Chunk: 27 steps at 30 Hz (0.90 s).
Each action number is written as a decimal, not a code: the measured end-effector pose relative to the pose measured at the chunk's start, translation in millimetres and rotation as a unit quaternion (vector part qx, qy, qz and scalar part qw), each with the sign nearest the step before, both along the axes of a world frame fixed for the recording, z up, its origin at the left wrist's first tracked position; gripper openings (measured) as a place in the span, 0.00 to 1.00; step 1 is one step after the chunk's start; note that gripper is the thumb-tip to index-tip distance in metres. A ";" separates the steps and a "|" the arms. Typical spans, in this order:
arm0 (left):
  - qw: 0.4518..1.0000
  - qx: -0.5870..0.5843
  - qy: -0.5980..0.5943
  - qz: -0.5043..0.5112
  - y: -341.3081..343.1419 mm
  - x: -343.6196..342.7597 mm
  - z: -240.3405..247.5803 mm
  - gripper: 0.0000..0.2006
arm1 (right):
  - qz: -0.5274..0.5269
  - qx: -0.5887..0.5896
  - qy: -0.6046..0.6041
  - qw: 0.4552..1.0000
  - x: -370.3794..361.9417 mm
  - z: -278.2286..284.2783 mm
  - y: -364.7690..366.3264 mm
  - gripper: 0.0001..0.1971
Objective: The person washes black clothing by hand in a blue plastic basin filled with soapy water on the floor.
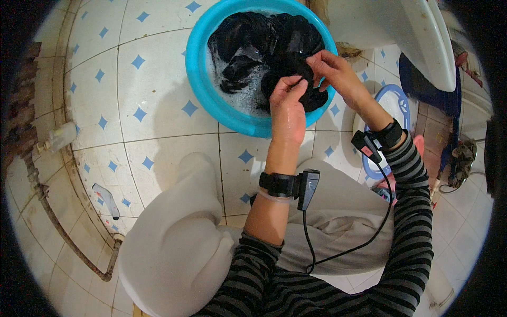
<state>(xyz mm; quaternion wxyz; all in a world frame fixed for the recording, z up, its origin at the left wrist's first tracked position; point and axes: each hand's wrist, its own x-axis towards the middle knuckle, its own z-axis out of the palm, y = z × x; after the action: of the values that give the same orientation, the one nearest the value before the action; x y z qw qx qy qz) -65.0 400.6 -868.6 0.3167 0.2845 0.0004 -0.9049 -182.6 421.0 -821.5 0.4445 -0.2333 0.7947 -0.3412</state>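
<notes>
A turquoise plastic basin (pixel 199 100) stands on the tiled floor in front of me. Wet black cloth (pixel 245 33), probably a garment, is bunched up in its foamy water (pixel 248 98). At the basin's near right side, my left hand (pixel 288 105) pinches a fold of the cloth between thumb and fingers. Close beside it, my right hand (pixel 338 76) is closed on another part of the same cloth, its fingers partly hidden by the dark folds. Both hands are slightly above the water. Each wrist wears a black strap with a small cabled box.
White ceramic fixture (pixel 430 47) overhangs at the upper right, with a dark blue container (pixel 428 84) under it. A blue-and-white oval basin (pixel 404 100) lies beyond my right forearm. Along the left wall runs a rusty pipe (pixel 66 224), near a small grey-white object (pixel 105 202).
</notes>
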 end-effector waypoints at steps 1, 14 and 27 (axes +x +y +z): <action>0.999 -0.023 -0.021 -0.016 0.2 -0.4 1.7 0.05 | 0.000 0.000 -0.001 1.000 0.9 -0.4 -0.5 0.12; 0.992 -0.057 -0.105 -0.045 2.2 -2.4 0.1 0.05 | -0.023 -0.060 0.027 0.998 -3.3 -11.3 6.9 0.07; 0.987 -0.007 -0.124 -0.103 0.8 4.5 -5.3 0.13 | -0.097 -0.110 -0.200 0.969 14.7 3.7 0.4 0.04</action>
<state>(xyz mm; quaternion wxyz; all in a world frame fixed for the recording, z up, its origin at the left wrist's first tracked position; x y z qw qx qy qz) -60.4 401.4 -873.9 0.2213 0.3905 -0.0749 -0.8905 -167.9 421.4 -817.8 0.5305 -0.1295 0.6661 -0.5080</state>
